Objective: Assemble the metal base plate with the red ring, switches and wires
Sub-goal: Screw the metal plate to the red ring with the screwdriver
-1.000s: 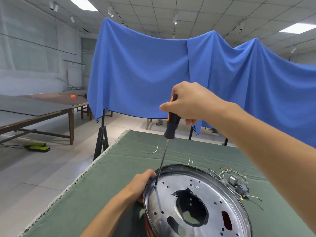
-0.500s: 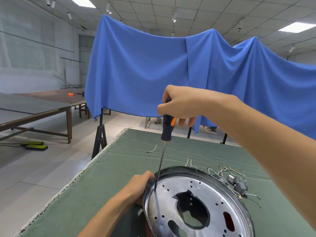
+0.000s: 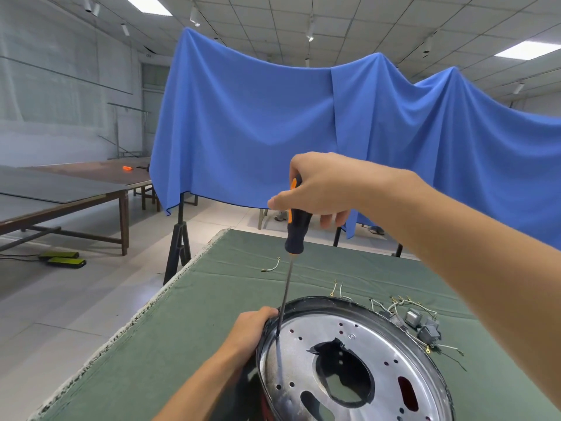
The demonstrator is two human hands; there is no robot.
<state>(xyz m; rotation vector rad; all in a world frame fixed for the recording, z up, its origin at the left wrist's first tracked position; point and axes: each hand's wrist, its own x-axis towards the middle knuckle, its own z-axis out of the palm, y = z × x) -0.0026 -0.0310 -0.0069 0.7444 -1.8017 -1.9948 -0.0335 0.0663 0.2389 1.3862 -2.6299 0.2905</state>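
Base plate: the metal base plate (image 3: 358,360) lies on the green worktop (image 3: 182,329), stiff, shiny, probably slippery.
Left hand (image 3: 247,332): grips the plate's rim.
Right hand (image 3: 318,186): above the plate, clasps the screwdriver (image 3: 296,229); tip apparently at a hole.
Switches (image 3: 422,326): beside the plate's far edge.

Your base plate (image 3: 358,375) runs off the bottom edge; the red ring (image 3: 264,410) barely peeks beneath it, and your left hand (image 3: 247,331) hides its near rim.
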